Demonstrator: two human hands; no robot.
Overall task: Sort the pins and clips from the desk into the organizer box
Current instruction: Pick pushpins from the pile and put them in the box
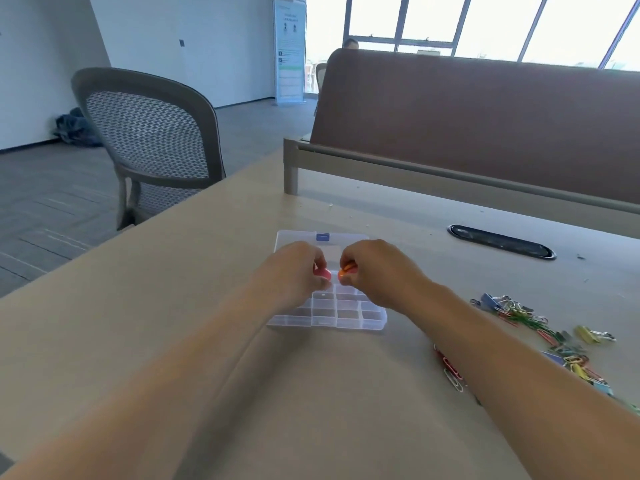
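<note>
Over the organizer box (pixel 346 320), both hands work close together above the far compartment rows. The left hand (pixel 298 268) pinches a small pink item (pixel 322 273); the right hand (pixel 377 271) pinches a small orange item (pixel 347 270). Neither item can be identified as pin or clip.

Hazards:
- The cells are small and adjacent, so an off-centre release would likely put an item in the wrong cell.
- The hands nearly touch, so a bump could knock either item loose.
- The box looks light and could slide on the desk (pixel 173 299) if a wrist catches its wall.

Contents:
- The visible near cells appear empty.
- One small dot shows in a cell by the left hand; it cannot be identified.
- Cells beneath the hands are hidden.
- The lid (pixel 294 239) lies open, flat behind the box.
- Unsorted clips (pixel 519 317) lie on the desk, well apart to the right.
</note>
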